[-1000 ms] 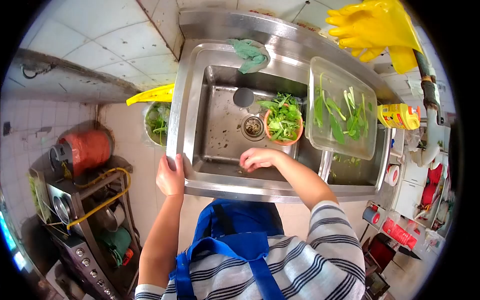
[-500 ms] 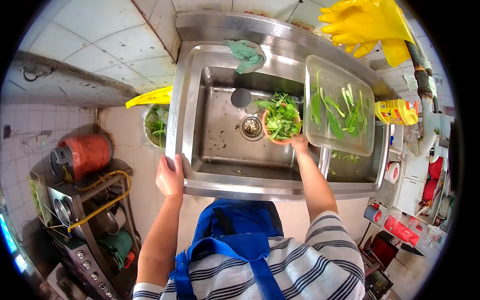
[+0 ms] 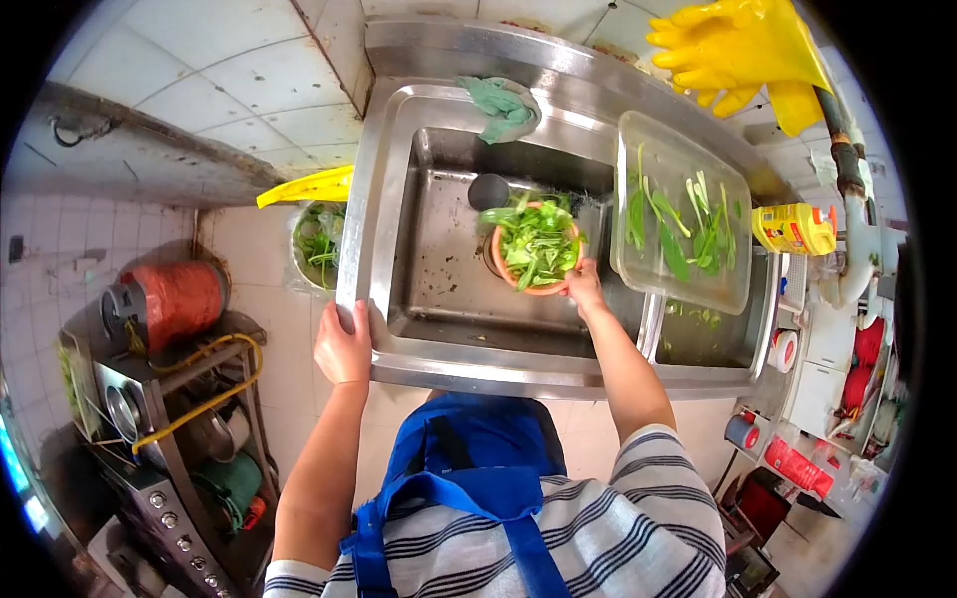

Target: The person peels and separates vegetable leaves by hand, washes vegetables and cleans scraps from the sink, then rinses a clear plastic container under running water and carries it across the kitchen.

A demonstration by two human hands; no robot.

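Observation:
An orange basket (image 3: pixel 544 291) full of leafy greens (image 3: pixel 538 244) is over the left sink basin (image 3: pixel 439 289), partly covering the drain. My right hand (image 3: pixel 584 283) grips the basket's rim at its lower right side. At the front left corner of the steel sink (image 3: pixel 351 269), my left hand (image 3: pixel 342 342) holds the edge, thumb on top. A clear plastic tray (image 3: pixel 743 224) with a few loose green stems and leaves (image 3: pixel 706 234) rests across the sink to the right of the basket.
A green cloth (image 3: pixel 500 108) lies on the sink's back rim. Yellow gloves (image 3: pixel 738 55) hang at upper right above a yellow bottle (image 3: pixel 795 230). A container of greens (image 3: pixel 319 244) stands left of the sink. Farther left are a red gas cylinder (image 3: pixel 179 302) and a metal rack (image 3: pixel 174 399).
My right hand first moved from the basin front to the basket's rim. Since then, hand and basket have shifted left, over the drain. My left hand has stayed on the sink edge.

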